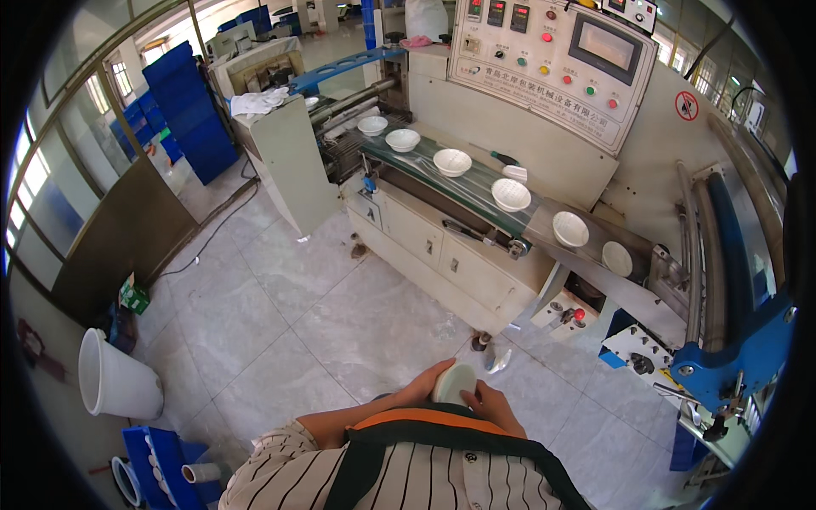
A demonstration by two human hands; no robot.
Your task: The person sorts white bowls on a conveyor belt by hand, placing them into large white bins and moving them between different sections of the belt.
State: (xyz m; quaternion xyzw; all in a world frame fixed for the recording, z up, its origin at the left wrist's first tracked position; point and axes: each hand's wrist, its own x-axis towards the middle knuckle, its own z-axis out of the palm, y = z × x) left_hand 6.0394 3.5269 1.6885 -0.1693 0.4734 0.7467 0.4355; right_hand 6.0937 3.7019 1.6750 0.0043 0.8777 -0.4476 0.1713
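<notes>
Close to my body, my left hand (424,384) grips the left side of a pale greenish-white round bowl (456,385). From the other side, my right hand (495,408) has its fingers curled against the same bowl. Whether it is a single bowl or a stack I cannot tell. Ahead, several white bowls lie in a spaced row on the machine's green conveyor belt (476,190), under clear film. Among them are a bowl in the middle (452,162), another nearer me (511,195) and one on the metal bed (570,229).
Behind the belt rises a control panel (548,68) with buttons and a screen. A screwdriver (505,159) lies beside the belt. Blue machine parts (739,348) jut in at the right. At left stand a white bucket (115,378) and blue crates (189,110); a cable (223,223) crosses the floor.
</notes>
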